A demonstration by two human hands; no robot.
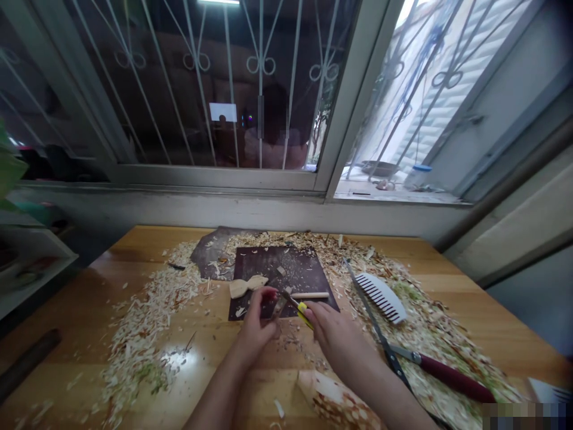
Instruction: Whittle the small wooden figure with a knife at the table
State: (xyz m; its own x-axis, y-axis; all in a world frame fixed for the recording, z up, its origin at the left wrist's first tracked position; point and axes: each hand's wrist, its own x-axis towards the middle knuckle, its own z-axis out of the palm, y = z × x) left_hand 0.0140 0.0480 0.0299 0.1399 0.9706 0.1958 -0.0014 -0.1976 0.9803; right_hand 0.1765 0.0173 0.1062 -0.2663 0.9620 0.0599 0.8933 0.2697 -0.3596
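Observation:
My left hand (256, 325) is closed around a small piece of wood (278, 307) over the front edge of a dark cutting mat (299, 272). My right hand (329, 331) grips a yellow-handled knife (301, 309), its blade pointing at the piece in my left hand. A bow-shaped carved wood piece (247, 286) and a thin wooden dowel (310, 295) lie on the mat just beyond my hands.
Wood shavings (147, 316) cover much of the wooden table (89, 298). A white wooden comb (382, 295), a long saw blade (376, 328) and a red-handled tool (447, 375) lie to the right. A barred window (224, 89) stands behind the table. A dark rod (27, 361) lies far left.

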